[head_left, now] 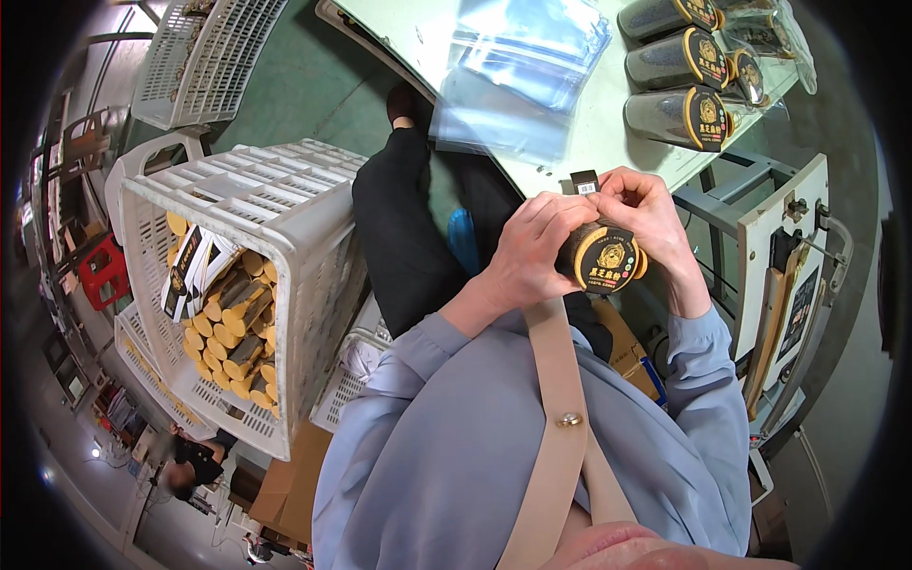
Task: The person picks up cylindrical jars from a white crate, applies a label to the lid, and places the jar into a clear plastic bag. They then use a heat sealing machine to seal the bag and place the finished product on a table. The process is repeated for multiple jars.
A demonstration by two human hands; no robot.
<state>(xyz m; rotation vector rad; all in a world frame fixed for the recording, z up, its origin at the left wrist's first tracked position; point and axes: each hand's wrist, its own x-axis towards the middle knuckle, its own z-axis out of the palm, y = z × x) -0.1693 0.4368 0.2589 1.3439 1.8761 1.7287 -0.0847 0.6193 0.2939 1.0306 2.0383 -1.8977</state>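
My left hand (532, 249) is wrapped round a dark jar (608, 264) with a black and gold label, held tilted in front of my chest. At the jar's far end, the fingers of my right hand (648, 211) are pinched together. Between the two hands a small dark strip with a white patch (585, 183) sticks up; whether the right fingers grip it or another bit at the jar I cannot make out. Beyond my hands, several similar jars (676, 119) lie on their sides on the white table (608, 157).
Flat clear plastic bags (532, 71) are spread on the table. At my left a white plastic crate (294, 204) lies tipped, holding many gold-lidded jars (226, 334). A white panelled machine (798, 256) stands at right. A person (195, 465) is at work far left.
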